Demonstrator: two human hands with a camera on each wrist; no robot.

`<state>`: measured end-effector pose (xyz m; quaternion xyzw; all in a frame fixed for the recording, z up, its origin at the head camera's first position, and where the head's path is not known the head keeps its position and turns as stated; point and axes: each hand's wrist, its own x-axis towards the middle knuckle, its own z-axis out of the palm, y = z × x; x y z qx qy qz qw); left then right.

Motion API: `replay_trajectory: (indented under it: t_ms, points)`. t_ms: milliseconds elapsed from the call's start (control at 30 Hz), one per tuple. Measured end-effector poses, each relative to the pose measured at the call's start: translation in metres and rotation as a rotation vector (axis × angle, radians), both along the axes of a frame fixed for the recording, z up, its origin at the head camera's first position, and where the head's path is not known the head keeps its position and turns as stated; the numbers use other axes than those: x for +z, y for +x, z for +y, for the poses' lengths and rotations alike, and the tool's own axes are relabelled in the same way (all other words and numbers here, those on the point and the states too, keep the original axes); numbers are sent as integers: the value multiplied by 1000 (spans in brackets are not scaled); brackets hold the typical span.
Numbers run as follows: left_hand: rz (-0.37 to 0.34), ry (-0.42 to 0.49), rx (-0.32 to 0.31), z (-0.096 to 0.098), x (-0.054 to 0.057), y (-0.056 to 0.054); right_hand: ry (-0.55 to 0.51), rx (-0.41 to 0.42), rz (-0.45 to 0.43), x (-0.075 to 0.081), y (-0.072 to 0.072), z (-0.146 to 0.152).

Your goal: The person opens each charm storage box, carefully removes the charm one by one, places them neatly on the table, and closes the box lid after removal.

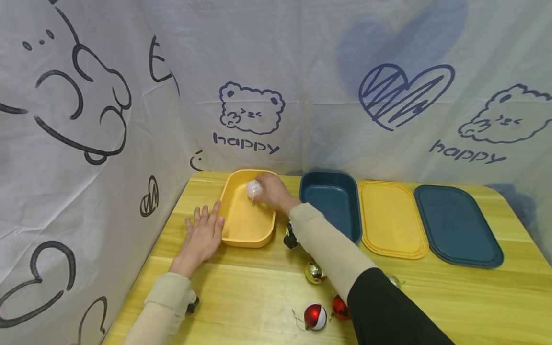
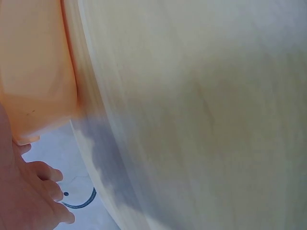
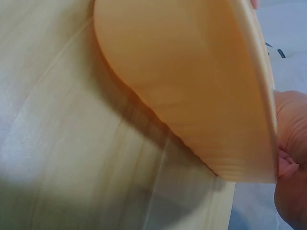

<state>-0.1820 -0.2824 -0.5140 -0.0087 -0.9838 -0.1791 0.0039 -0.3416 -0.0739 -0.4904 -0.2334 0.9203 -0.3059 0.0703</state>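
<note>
A white glittery Christmas ball (image 1: 253,189) is pinched by my right hand (image 1: 276,191) over the inside of the yellow box (image 1: 247,241). That hand reaches across the box's right wall, which hides part of it in the right wrist view. With fingers spread, my left hand (image 1: 204,235) rests on the table against the box's left side. In the left wrist view its fingers (image 2: 47,184) are extended beside the orange-looking box wall (image 2: 38,62). Near my right forearm lie a gold ball (image 1: 315,272), a red and white ball (image 1: 315,316) and a red ball (image 1: 340,307).
Right of the yellow box stands a dark blue box (image 1: 329,178), partly behind my right sleeve. Beyond it a yellow lid (image 1: 392,218) and a dark blue lid (image 1: 458,225) lie flat on the wooden table (image 1: 241,292). Another ball (image 1: 393,280) is partly hidden by the sleeve.
</note>
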Motion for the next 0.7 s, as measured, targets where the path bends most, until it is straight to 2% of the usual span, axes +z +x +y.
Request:
replay_trajectory:
  t_ms: [167,700]
  points:
    - [0,-3,-4,1,0,-1,-90,-20,-38,3,0,5]
    - [6,-27,-4,6,2,-1,-115,5,24,19,3,22]
